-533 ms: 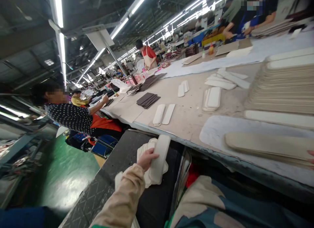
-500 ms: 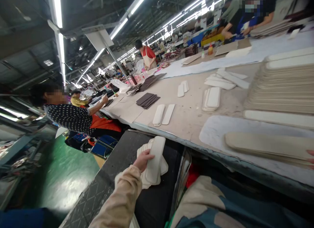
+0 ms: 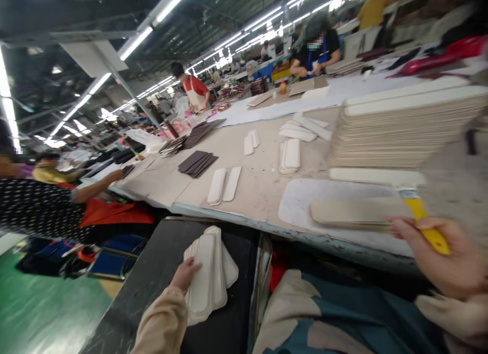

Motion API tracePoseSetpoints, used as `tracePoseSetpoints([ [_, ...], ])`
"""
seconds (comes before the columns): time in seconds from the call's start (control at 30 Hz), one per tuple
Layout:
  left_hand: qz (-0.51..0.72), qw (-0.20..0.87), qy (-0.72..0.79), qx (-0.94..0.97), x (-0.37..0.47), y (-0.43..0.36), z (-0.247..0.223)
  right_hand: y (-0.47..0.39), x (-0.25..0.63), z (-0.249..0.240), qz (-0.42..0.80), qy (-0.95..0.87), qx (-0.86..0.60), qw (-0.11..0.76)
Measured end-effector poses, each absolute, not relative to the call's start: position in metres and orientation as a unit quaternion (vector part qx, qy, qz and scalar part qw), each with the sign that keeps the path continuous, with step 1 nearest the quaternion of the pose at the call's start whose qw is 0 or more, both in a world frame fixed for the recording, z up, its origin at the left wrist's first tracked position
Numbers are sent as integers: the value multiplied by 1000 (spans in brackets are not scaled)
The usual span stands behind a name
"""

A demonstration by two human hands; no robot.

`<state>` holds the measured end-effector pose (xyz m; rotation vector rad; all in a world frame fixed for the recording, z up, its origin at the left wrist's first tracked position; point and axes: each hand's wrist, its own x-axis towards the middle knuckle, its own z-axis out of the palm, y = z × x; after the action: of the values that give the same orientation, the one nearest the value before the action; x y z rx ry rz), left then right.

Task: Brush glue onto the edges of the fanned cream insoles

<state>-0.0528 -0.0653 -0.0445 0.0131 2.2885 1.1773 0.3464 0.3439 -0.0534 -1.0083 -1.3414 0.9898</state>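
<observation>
Left hand (image 3: 185, 273) on the pale insole pieces (image 3: 208, 272), right hand (image 3: 453, 255) on the yellow-handled brush (image 3: 427, 223).

I've got fingers curled round one piece atop the stack on the dark side bench (image 3: 152, 272); brush gripped shut at the worktable's (image 3: 259, 186) near edge, beside the tan strip (image 3: 358, 211). Next I'd lift clear—open room between.

brush handle (image 3: 429, 227) yellow | pads (image 3: 208, 272) cream (off-white) | floor (image 3: 46, 308) green

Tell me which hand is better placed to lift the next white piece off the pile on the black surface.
Left. The left hand already rests on the white pile, while the right hand holds a yellow-handled brush over at the table.
</observation>
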Motion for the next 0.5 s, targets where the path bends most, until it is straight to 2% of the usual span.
tracePoseSetpoints([
  [0.1, 361, 240, 901, 21, -66, -63, -44, 335, 345, -43, 447, -588, -382, 556],
  [0.17, 256, 115, 954, 107, -72, -50, -44, 335, 345, -41, 464, -587, -372, 550],
  [0.2, 242, 70, 954, 166, -72, -39, -44, 336, 346, -41, 468, -586, -370, 548],
  [0.37, 345, -49, 822, 450, -15, 68, -38, 341, 354, -44, 434, -604, -379, 550],
  [0.5, 408, -15, 690, 597, 52, 172, -38, 343, 363, -46, 394, -629, -371, 558],
])
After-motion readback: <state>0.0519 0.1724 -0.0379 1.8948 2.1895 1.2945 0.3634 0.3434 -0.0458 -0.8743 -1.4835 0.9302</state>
